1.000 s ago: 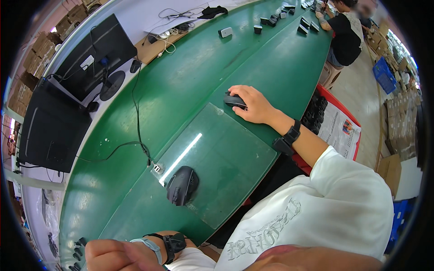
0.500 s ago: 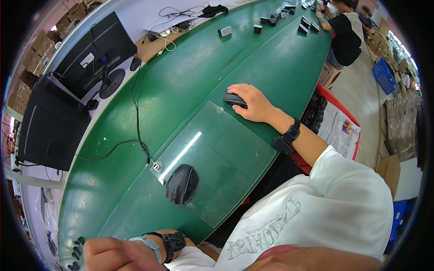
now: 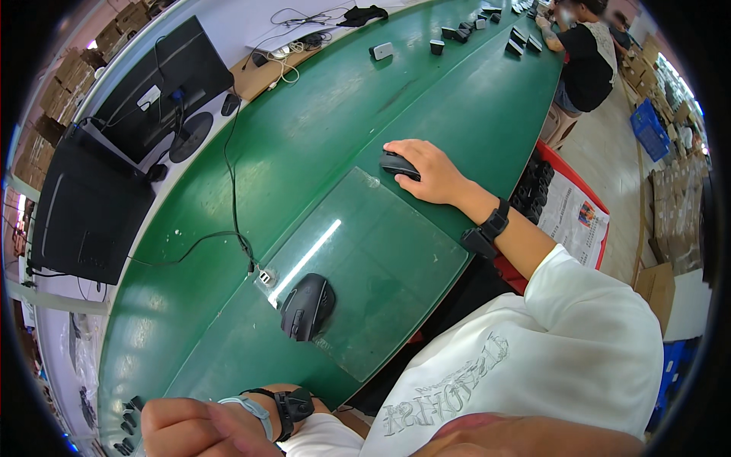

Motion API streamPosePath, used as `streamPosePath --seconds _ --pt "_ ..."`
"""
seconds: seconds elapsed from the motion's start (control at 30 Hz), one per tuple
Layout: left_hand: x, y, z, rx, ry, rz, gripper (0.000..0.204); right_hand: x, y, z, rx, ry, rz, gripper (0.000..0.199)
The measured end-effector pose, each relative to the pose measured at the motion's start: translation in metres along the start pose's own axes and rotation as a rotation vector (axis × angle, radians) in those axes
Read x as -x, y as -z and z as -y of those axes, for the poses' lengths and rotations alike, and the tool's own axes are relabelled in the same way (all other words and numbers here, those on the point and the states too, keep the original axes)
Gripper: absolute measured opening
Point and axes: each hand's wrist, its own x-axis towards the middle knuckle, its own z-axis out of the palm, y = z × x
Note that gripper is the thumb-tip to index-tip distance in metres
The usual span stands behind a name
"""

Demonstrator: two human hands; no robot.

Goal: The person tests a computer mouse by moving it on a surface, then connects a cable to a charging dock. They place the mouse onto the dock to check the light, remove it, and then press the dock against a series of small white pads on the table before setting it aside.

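A black computer mouse (image 3: 399,164) lies on the green table, just past the far corner of a clear glass sheet (image 3: 403,282). My right hand (image 3: 431,174) is wrapped over it, fingers bent across its top. A second black mouse (image 3: 308,308) rests on the near left part of the glass, with no hand touching it. Close to the camera at the lower left, my left hand (image 3: 186,426) is raised with its fingers curled into a fist; nothing shows sticking out of it. Both wrists wear black straps with a small block.
Two black monitors (image 3: 164,87) stand along the left edge, with a cable (image 3: 231,179) running to a small USB port (image 3: 266,278) by the glass. Small devices (image 3: 457,34) stand farther along the table. A red bin (image 3: 575,179) sits at the right; a seated person (image 3: 586,65) works beyond it.
The view has shifted very slightly. My right hand stays on the mouse and my left hand stays curled; the second mouse has not moved on the glass.
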Motion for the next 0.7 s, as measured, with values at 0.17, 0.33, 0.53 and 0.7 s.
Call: streamPosePath --seconds 0.17,0.33,0.53,0.7 --pt "0.0 -0.004 0.004 -0.002 -0.026 -0.007 0.013 0.001 0.002 0.001 -0.031 0.03 0.024 0.06" --pt "0.0 -0.004 0.005 0.004 -0.04 -0.002 0.013 0.0 0.0 0.001 -0.016 0.03 0.0 0.06" --pt "0.016 0.007 -0.001 -0.081 0.067 0.006 0.015 0.001 0.001 0.002 -0.005 0.021 0.01 0.059" --pt "0.024 0.004 -0.008 -0.181 0.216 -0.072 0.035 0.0 0.001 0.001 -0.001 0.028 0.015 0.058"
